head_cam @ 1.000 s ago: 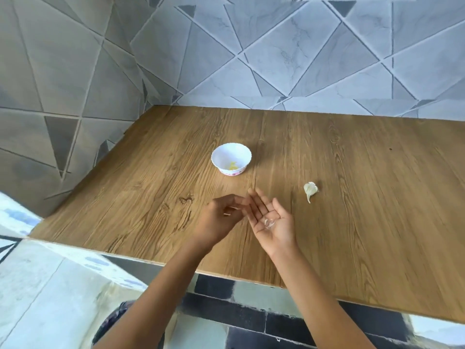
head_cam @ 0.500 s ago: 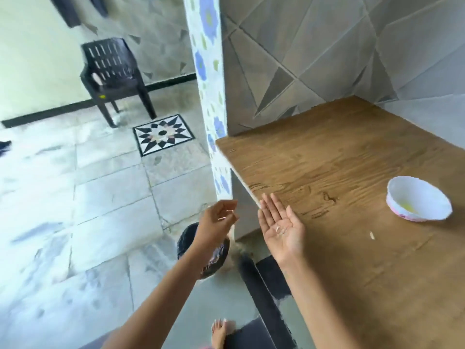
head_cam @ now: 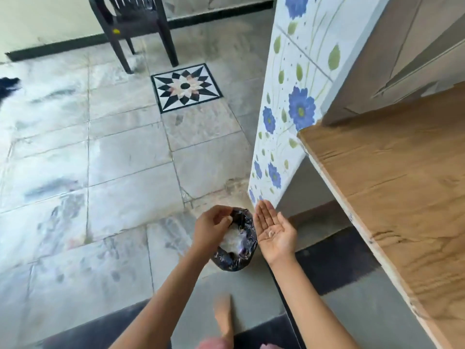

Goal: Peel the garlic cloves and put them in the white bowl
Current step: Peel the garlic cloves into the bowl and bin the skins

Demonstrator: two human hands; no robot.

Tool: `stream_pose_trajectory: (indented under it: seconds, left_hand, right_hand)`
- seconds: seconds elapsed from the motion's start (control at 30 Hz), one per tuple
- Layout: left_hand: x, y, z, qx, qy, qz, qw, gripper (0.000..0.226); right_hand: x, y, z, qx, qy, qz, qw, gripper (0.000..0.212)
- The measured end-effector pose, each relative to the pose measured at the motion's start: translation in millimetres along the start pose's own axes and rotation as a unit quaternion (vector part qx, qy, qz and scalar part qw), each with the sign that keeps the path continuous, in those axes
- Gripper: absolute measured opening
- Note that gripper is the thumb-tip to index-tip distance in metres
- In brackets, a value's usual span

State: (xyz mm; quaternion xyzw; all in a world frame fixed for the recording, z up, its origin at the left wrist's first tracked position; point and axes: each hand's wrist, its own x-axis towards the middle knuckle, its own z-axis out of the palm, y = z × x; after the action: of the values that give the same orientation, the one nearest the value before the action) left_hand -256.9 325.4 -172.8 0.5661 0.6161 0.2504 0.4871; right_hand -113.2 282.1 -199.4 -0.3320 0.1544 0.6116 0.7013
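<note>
Left hand [head_cam: 212, 229] hovered over the black-lined bin [head_cam: 234, 263], fingertips pinching a small white peel scrap [head_cam: 228, 218] just above the bin's mouth. Right hand [head_cam: 274, 231] was flat, palm up, beside the bin, with thin peel bits [head_cam: 271, 233] loose on the palm (not gripped). Wooden counter [head_cam: 402, 185] stood to the right.

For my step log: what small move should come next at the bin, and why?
Probably the left hand lets go of its pinched peel scrap: it is above the black-lined bin, and the flat palm of the right hand holds more bits.
</note>
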Motion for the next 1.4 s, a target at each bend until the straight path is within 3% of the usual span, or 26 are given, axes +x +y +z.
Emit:
stream_pose_trajectory:
  seconds: [0.23, 0.4, 0.53, 0.7, 0.77, 0.83, 0.9, 0.93, 1.0, 1.07, 1.13, 1.17, 1.27, 1.33, 1.4]
  left_hand:
    - [125.1, -153.1, 70.3, -0.024, -0.018, -0.092, 0.995, 0.02]
    - [196.0, -302.6, 140.8, -0.002, -0.021, -0.115, 0.993, 0.021]
    - [220.1, -372.9, 180.6, 0.001, -0.043, -0.118, 0.992, 0.031]
    - [208.8, -364.1, 208.2, -0.152, -0.08, 0.018, 0.985, 0.041]
    - [198.5, -380.2, 226.2, -0.097, -0.133, 0.057, 0.985, 0.042]
    - [204.6, -413.0, 231.5, 0.011, -0.157, -0.03, 0.987, 0.053]
    - [216.2, -427.3, 224.3, 0.098, -0.123, -0.142, 0.977, 0.054]
    - [221.7, -424.1, 221.1, 0.093, -0.094, -0.134, 0.982, 0.051]
    - [226.5, -392.6, 216.4, 0.003, -0.056, -0.063, 0.996, 0.05]
    - [220.5, -361.9, 216.0, -0.103, -0.068, 0.019, 0.992, 0.047]
    - [211.6, -368.8, 224.8, -0.093, -0.113, 0.074, 0.987, 0.044]
    - [214.1, -382.8, 226.8, -0.05, -0.132, 0.049, 0.989, 0.049]
    - [226.1, -407.7, 217.3, 0.048, -0.12, -0.132, 0.983, 0.053]
    - [228.1, -396.1, 209.0, -0.003, -0.083, -0.146, 0.986, 0.042]
    - [221.2, -372.1, 194.7, -0.028, -0.066, -0.146, 0.987, 0.045]
  right_hand:
    - [177.3, 55.5, -93.4, -0.078, 0.142, 0.02, 0.987, 0.053]
    - [299.2, 99.9, -194.1, -0.166, 0.17, 0.061, 0.969, 0.042]
    - [355.4, 127.0, -244.8, -0.216, 0.162, 0.105, 0.957, 0.055]
    - [375.1, 134.3, -262.2, -0.212, 0.18, 0.158, 0.948, 0.068]
    - [375.6, 133.1, -256.4, -0.23, 0.173, 0.168, 0.943, 0.069]
    - [370.8, 130.8, -244.2, -0.252, 0.16, 0.184, 0.937, 0.072]
    - [369.5, 127.2, -237.3, -0.225, 0.143, 0.18, 0.947, 0.071]
    - [370.4, 125.3, -236.5, -0.216, 0.143, 0.171, 0.951, 0.07]
    - [373.2, 123.7, -239.0, -0.235, 0.158, 0.171, 0.944, 0.068]
    - [374.5, 126.7, -239.4, -0.233, 0.168, 0.191, 0.938, 0.067]
    - [375.7, 131.9, -236.7, -0.225, 0.15, 0.207, 0.94, 0.067]
    - [374.0, 133.3, -235.2, -0.239, 0.146, 0.205, 0.938, 0.069]
    - [364.5, 129.5, -229.9, -0.249, 0.137, 0.161, 0.945, 0.063]
    - [355.3, 122.0, -226.7, -0.269, 0.135, 0.143, 0.943, 0.058]
    - [339.9, 116.8, -216.7, -0.312, 0.144, 0.147, 0.928, 0.057]
